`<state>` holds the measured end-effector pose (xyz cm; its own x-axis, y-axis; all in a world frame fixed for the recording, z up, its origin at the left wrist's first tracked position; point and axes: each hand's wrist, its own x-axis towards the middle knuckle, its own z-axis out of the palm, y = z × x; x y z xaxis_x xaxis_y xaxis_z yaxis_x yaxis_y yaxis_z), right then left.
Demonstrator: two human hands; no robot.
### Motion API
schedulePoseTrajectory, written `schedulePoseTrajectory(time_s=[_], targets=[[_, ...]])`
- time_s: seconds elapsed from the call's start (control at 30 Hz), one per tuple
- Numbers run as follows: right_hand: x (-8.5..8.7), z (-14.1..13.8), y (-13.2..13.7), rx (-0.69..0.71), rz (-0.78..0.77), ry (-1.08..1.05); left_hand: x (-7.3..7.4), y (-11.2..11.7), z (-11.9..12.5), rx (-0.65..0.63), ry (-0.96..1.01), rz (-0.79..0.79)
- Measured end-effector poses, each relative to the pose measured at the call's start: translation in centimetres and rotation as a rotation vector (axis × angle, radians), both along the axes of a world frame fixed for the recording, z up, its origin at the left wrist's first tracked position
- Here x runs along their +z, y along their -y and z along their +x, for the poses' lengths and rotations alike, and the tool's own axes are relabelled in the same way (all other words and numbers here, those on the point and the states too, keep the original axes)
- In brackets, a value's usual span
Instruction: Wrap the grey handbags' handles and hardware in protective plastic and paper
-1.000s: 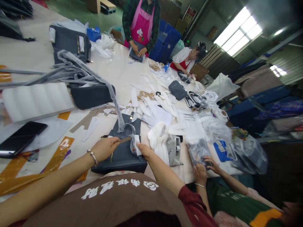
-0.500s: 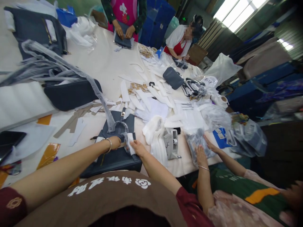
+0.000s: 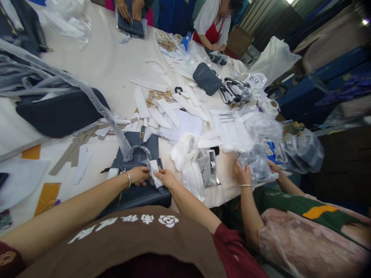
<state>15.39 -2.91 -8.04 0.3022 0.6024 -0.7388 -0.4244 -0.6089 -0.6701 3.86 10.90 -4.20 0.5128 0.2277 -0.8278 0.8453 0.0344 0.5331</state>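
A dark blue-grey handbag (image 3: 136, 193) lies flat on the white table (image 3: 116, 73) right in front of me. My left hand (image 3: 138, 174), with a bracelet at the wrist, rests closed on the bag's top by its wrapped handle (image 3: 141, 151). My right hand (image 3: 164, 178) pinches a small piece of white wrapping (image 3: 154, 171) at the base of that handle. A long strip of clear plastic film (image 3: 95, 104) runs from the handle up to the left.
A grey tape dispenser (image 3: 208, 166) and white foam (image 3: 185, 158) sit right of the bag. A co-worker's hands (image 3: 243, 174) hold a plastic-bagged item at the right edge. Another dark bag (image 3: 58, 114), paper strips (image 3: 162, 112) and two people at the far end.
The view has tilted down and the table has shifted up in the picture. My left hand slid right along the bag toward my right hand. The co-worker lifted the bagged item.
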Motion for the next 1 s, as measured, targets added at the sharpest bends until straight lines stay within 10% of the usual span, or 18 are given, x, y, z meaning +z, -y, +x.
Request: schedulePoseTrajectory(time_s=[0.43, 0.7, 1.0], targets=[[1.3, -0.3, -0.2, 0.028, 0.022, -0.003, 0.7, 1.4, 0.2, 0.384, -0.095, -0.339], [1.9, -0.6, 0.0, 0.030, -0.043, 0.142, 0.2, 0.3, -1.1, 0.649, -0.023, -0.825], [2.9, -0.3, -0.4, 0.012, 0.001, 0.027, -0.1, 0.6, -1.0, 0.688, -0.044, -0.785]])
